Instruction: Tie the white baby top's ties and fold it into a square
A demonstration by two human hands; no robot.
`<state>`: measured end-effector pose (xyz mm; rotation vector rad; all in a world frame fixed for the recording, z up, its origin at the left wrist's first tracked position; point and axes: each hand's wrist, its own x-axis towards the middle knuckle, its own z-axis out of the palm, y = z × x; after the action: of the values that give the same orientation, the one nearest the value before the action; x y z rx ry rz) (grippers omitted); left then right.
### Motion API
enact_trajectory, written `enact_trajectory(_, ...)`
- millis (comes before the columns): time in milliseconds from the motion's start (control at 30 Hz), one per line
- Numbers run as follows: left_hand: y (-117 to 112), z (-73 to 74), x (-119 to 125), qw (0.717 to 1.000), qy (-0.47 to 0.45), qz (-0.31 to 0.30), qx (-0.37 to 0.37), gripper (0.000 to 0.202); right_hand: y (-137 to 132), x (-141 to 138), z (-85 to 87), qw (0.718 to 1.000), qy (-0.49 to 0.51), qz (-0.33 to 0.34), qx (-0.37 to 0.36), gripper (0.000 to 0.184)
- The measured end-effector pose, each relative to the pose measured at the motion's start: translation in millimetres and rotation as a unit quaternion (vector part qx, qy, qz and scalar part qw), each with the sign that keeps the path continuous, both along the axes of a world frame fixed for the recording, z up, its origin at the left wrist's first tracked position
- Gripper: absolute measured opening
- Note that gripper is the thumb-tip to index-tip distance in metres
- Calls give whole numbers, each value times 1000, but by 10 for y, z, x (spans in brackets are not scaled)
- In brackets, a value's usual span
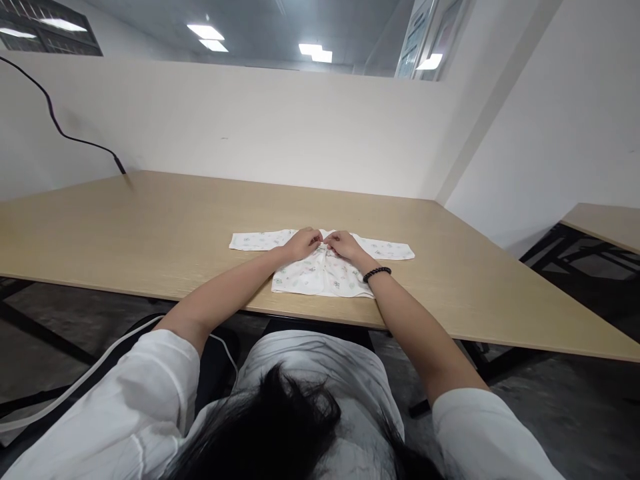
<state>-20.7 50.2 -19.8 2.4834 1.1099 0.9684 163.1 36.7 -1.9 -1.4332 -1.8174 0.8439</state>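
Observation:
A small white baby shirt (320, 273) with a faint printed pattern lies flat on the wooden table (150, 227), sleeves spread left and right. My left hand (301, 243) and my right hand (345, 245) meet at the middle of the shirt's front, near the collar. Both have their fingers curled and pinched on the fabric at the centre opening. A dark bead bracelet (377, 273) circles my right wrist.
White partition walls (260, 127) close off the table's far side and right side. A black cable (60, 130) hangs down the wall at the far left. A second table (605, 223) stands at the right, with dark frames below it.

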Motion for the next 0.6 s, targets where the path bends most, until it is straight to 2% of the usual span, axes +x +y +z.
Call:
enact_trajectory(133,23,9,-56,1000,23,7,2,23,-77,15,87,998,-51,3,32,11)
enact_trajectory(233,32,25,-93,999,47,3,-2,24,-139,18,159,994,-103,9,43,22)
enact_trajectory(367,2,74,-95,999,48,2,7,23,-179,33,217,987,-151,39,37,21)
enact_trajectory(500,-99,148,-37,1000,23,14,15,16,-204,90,251,991,-118,62,-18,25)
enact_trajectory(600,-189,191,1,999,11,0,-50,20,-231,120,278,991,-92,87,-41,30)
